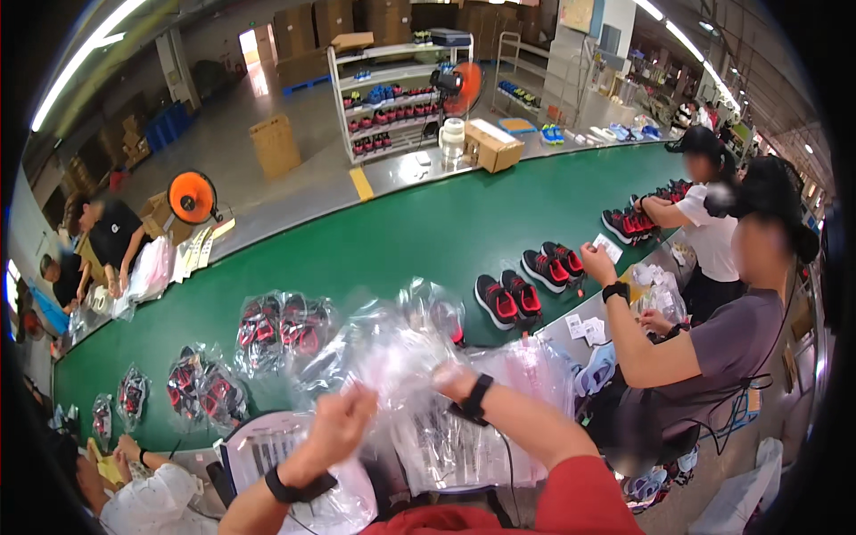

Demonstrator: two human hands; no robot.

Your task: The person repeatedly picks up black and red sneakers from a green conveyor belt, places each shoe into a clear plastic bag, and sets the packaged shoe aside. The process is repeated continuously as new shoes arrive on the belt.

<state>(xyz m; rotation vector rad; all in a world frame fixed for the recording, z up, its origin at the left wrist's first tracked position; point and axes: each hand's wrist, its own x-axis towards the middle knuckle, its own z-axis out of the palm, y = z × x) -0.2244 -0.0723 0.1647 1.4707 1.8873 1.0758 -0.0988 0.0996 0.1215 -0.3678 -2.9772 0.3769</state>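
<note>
A clear plastic bag (379, 352) is stretched up between my two hands over the near edge of the green belt, slightly blurred. My left hand (343, 417) is closed on its near left side. On its right side, my right hand (456, 382) is closed on the plastic too, fingers partly smeared. Just behind the bag lies a clear bag with a black and red shoe (437, 312) inside; the plastic partly hides it. Below my hands are a stack of clear bags (441, 446) and a tray with more plastic (343, 481).
The green conveyor belt (392, 227) carries bagged shoes (259, 325) on the left and a loose black and red pair (508, 299) on the right. Co-workers sit close by, one in a dark shirt (722, 334) at my right, another in white (147, 495) at my left.
</note>
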